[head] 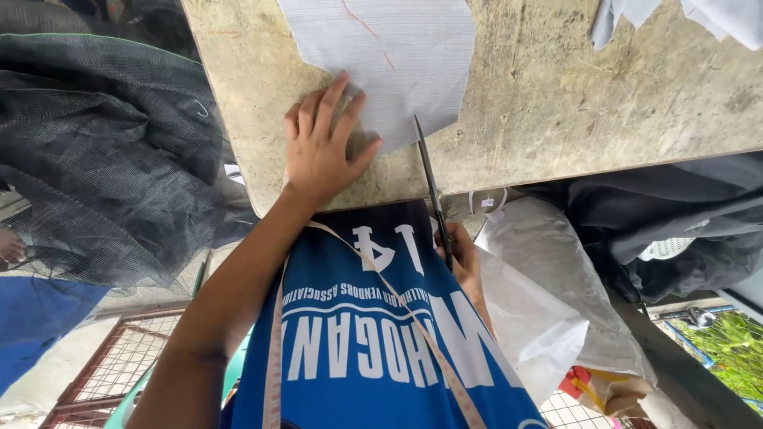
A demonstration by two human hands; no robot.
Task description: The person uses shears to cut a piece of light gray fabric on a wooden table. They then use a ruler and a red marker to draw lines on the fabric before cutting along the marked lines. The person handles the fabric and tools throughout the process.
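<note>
Surface [556, 95]: a worn, pale, stained board that fills the upper part of the view; its near edge runs just in front of the person's body.
Dark netting [103, 151]: a big heap of black mesh, off the surface's left edge.
Dark cloth [675, 222]: bunched below the surface's right edge.
White sack [548, 294]: woven, crumpled, under the surface's near edge to the right.
Metal grille [119, 357]: low down, left of the surface, on the ground.
Striped fabric [397, 56]: a pale piece with a red chalk line, flat on the surface near its left end.
White scraps [691, 16]: at the surface's far right corner.
Left hand [322, 151]: fingers spread flat, released, pressing the fabric's near corner onto the surface.
Tape measure [397, 294]: draped over the blue shirt, below the surface's edge.
Scissors [433, 191]: dark blades, tip at the fabric's near edge, crossing the surface's near edge.
Right hand [463, 258]: below the surface's edge, fingers clenched on the scissors' handles.
</note>
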